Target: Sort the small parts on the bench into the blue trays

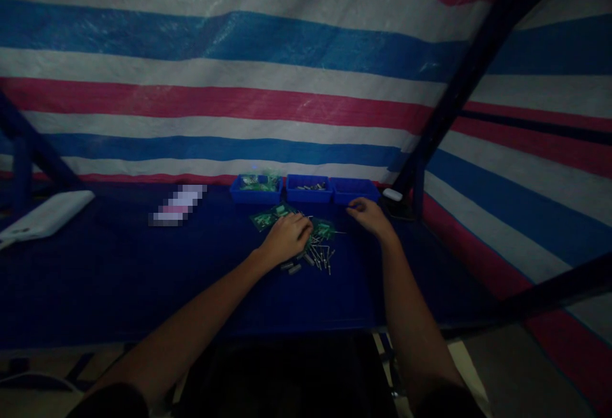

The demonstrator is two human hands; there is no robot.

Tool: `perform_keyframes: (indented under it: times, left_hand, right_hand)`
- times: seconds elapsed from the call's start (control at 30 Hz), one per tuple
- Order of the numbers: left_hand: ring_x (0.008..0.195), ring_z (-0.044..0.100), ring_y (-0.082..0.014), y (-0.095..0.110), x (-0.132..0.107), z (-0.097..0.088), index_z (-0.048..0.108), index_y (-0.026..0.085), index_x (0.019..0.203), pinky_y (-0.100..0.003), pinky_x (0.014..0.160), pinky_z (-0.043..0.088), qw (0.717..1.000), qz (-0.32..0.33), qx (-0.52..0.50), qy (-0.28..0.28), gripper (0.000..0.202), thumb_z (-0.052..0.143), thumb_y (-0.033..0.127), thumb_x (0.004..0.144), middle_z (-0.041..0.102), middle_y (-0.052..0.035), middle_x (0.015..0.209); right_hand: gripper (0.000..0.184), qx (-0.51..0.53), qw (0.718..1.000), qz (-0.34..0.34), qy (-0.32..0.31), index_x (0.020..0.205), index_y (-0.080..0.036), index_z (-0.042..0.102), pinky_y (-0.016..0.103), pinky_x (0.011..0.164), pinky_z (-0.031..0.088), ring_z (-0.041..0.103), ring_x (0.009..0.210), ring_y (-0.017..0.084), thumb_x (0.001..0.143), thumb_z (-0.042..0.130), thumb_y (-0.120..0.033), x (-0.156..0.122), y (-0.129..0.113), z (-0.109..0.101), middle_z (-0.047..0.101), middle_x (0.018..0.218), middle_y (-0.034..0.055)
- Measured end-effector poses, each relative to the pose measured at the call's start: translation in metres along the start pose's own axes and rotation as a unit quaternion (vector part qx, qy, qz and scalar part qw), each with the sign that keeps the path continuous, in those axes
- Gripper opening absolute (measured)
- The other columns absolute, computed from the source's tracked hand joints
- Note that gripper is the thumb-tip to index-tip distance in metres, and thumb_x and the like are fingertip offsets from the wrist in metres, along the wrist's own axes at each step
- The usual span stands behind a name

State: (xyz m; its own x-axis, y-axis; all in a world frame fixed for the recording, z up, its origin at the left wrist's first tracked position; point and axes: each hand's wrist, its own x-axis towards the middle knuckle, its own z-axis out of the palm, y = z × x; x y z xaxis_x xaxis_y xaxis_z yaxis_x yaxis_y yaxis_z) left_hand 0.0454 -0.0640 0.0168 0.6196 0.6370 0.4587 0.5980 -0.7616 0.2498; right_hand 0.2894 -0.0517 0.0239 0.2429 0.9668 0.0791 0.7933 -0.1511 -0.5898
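My left hand [285,237] is bent over a small pile on the blue table, its fingers curled together; what they grip, if anything, is hidden. Green-tinted plastic packets [262,220] lie beside and beyond it. Below its fingertips are several thin metal pins [323,256] that look like rivets or nails, and short grey metal cylinders [294,269]. My right hand [369,216] is raised in front of the right blue bin [354,191], thumb and fingers drawn into a pinch. Anything between those fingertips is too small and dark to make out.
A left blue bin [257,196] holds clear and green packets; a middle blue bin [308,195] holds small metal parts. A white case [393,195] lies on a dark object at right. A white flat object [48,214] rests at far left. Striped sheeting [239,99] hangs behind.
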Motion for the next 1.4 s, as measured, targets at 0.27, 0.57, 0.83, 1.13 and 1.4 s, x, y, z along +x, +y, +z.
perform_keyframes:
  times: [0.27, 0.57, 0.83, 1.13, 1.4]
  left_hand:
    - [0.081, 0.054, -0.0181, -0.018, -0.01, -0.005, 0.059, 0.018, 0.083, -0.032, 0.074, 0.041, 0.998, -0.059, -0.016, 0.004, 0.02, 0.04, 0.025, 0.085, 0.059, -0.0051, 0.081]
    - [0.081, 0.054, -0.0169, -0.017, -0.007, -0.006, 0.057, 0.017, 0.089, -0.031, 0.074, 0.043, 0.993, -0.057, -0.083, 0.061, 0.017, 0.043, 0.025, 0.084, 0.059, -0.0039, 0.081]
    - [0.085, 0.053, -0.0156, -0.009, -0.006, -0.008, 0.055, 0.016, 0.09, -0.029, 0.077, 0.042, 0.989, 0.003, -0.116, 0.09, 0.014, 0.043, 0.021, 0.085, 0.057, -0.0045, 0.086]
    - [0.058, 0.046, -0.0113, -0.015, -0.005, -0.013, 0.048, 0.016, 0.063, -0.024, 0.057, 0.033, 0.992, -0.058, -0.087, 0.076, 0.031, 0.037, 0.03, 0.088, 0.046, 0.0018, 0.059]
    - [0.06, 0.048, -0.0119, -0.017, -0.005, -0.024, 0.051, 0.016, 0.065, -0.024, 0.058, 0.033, 0.991, -0.093, -0.091, 0.027, 0.028, 0.038, 0.029, 0.086, 0.05, 0.0008, 0.061]
  right_hand:
    - [0.009, -0.023, 0.973, -0.118, -0.198, 0.068, -0.015, 0.064, 0.019, 0.056, 0.038, 0.05, 0.059, 0.01, 0.065, 0.055, -0.018, -0.014, -0.015, 0.015, 0.058, 0.063, -0.0012]
    - [0.019, 0.065, 0.973, -0.094, -0.199, 0.073, -0.014, 0.061, 0.022, 0.059, 0.037, 0.049, 0.061, 0.011, 0.071, 0.051, -0.03, -0.021, -0.011, -0.008, 0.059, 0.068, 0.0006]
    - [0.021, 0.151, 0.934, -0.222, -0.235, 0.068, -0.015, 0.05, 0.021, 0.051, 0.029, 0.035, 0.054, 0.008, 0.074, 0.046, -0.035, -0.038, -0.069, 0.035, 0.041, 0.058, -0.0045]
    - [0.041, 0.181, 0.958, -0.202, -0.091, 0.056, -0.018, 0.039, 0.021, 0.046, 0.022, 0.029, 0.049, 0.008, 0.08, 0.035, -0.051, -0.04, -0.079, 0.05, 0.032, 0.051, -0.0056]
    - [0.045, 0.083, 0.959, -0.093, 0.253, 0.061, -0.018, 0.047, 0.024, 0.057, 0.031, 0.042, 0.057, 0.013, 0.082, 0.031, -0.054, 0.014, -0.061, -0.005, 0.046, 0.056, -0.0003]
